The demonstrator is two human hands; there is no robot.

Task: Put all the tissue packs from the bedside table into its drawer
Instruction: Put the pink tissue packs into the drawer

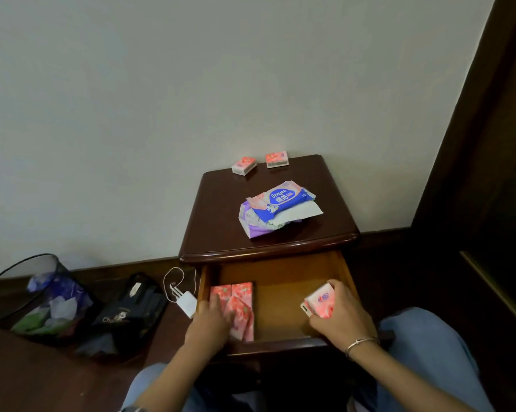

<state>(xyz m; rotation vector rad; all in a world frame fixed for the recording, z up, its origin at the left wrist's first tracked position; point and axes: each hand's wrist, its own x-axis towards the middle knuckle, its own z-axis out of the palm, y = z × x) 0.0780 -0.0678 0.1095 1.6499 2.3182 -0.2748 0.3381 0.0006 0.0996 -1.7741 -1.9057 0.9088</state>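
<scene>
- Bedside table (221,221) stands against the wall, its drawer (283,295) pulled open.
- Waste bin (28,281) and black bag (132,310) sit on the floor to the left.
- Wipes pack (283,199) lies mid-tabletop, between the drawer and the two tissue packs (244,165) at the back edge.
- Left hand (210,322) rests on the pink packs (240,295) in the drawer's left side.
- Right hand (340,319) grips one pack (320,303) over the right side.
- White charger (187,304) lies just beside the drawer.

1. A single head camera looks forward and down on the table (221,227) from in front — wide-angle.
2. It sits close: drawer (283,304), left hand (210,322) and right hand (337,316) lie low in frame, wall (161,99) above.
</scene>
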